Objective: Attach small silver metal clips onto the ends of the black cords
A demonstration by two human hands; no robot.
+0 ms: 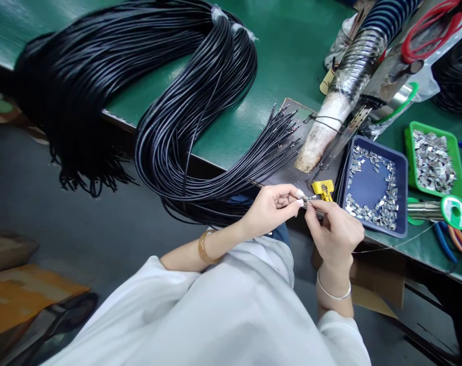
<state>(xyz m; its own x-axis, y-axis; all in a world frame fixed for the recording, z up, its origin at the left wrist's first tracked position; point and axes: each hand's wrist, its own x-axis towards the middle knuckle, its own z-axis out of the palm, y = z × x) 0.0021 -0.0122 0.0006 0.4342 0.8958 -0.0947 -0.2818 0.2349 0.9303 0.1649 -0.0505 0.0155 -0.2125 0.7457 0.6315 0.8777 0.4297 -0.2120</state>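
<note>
My left hand [279, 203] is closed in a pinch, with white covers on the thumb and index fingertips. Between its fingertips is a small metal connector [312, 197]. My right hand [335, 227] meets it there, thumb and index finger pressed together at the same small piece; exactly what they grip is partly hidden. A thin wire [393, 247] runs from behind the right wrist toward a spool [455, 212]. Just beyond the fingertips stands a yellow clamp [322, 188]. Black cables [231, 175] lie left of the hands, their stripped ends fanned out on a dark board [277, 175].
On the right are a blue tray [372, 188] and a green basket [408, 147], both holding small metal shells. Pliers [450, 241] lie near the table edge. A wrapped duct [326, 122] slants down over the board. A second black cable bundle [101, 61] overhangs the green table [288, 40].
</note>
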